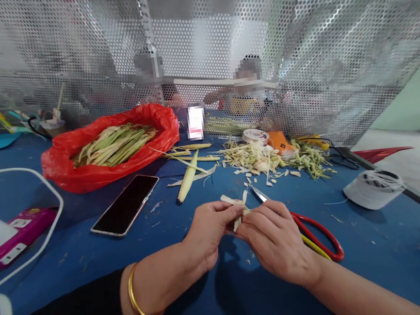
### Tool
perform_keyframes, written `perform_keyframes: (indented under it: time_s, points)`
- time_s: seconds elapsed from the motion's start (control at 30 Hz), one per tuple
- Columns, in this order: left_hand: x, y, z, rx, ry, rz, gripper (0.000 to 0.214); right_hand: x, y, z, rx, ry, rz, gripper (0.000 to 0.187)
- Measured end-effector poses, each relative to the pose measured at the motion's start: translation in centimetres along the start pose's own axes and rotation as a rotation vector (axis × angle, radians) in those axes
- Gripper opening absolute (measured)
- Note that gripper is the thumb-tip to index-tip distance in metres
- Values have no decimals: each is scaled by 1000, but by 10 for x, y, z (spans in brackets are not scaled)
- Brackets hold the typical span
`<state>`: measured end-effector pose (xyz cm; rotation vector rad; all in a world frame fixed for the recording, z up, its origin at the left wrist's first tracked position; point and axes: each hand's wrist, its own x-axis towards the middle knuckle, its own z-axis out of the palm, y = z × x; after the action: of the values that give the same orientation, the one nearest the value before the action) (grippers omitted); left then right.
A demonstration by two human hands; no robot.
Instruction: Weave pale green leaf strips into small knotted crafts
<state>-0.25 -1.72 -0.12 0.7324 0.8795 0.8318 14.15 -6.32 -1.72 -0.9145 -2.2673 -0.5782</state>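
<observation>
My left hand (214, 227) pinches a small piece of pale folded leaf strips (235, 199), which look like dried corn husk. From the other side my right hand (274, 237) grips the same piece, its fingertips meeting those of the left. Part of the piece is hidden behind the fingers. Partly under my right hand lie scissors (326, 235) with red and yellow handles, the blade tip pointing away from me. Beyond the left hand rests a whole pale-green husk (188, 177), with loose husk strips (193, 152) around it.
A red plastic bag (61, 170) of leaves stands back left, near a phone (126, 206) and a purple power strip (14, 237). Husk scraps (251, 154) are heaped beside a tape roll (255, 135). A string spool (373, 189) sits right. Perforated metal panels (196, 34) close the back; people appear behind.
</observation>
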Motion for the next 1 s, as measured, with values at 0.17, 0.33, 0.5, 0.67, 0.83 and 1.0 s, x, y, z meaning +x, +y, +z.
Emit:
perform_keyframes:
  time_s: [0.17,0.33,0.5,0.67,0.83,1.0]
  points:
    - [0,1,-1,1,45,6,30,0,-4,-1,0,-29,-31,19]
    - [2,-1,-1,23,59,4,28,4,-5,-4,-5,-64,-101,23]
    - [3,1,-3,36,36,19,28,7,-4,-4,67,9,-10,18]
    - [0,7,-2,30,-5,31,32,6,-3,-4,114,71,63,13]
    - [-3,8,2,80,49,64,30,2,-5,-6,125,26,-29,20]
    - [-3,5,1,67,36,84,31,7,-10,-11,151,5,-77,25]
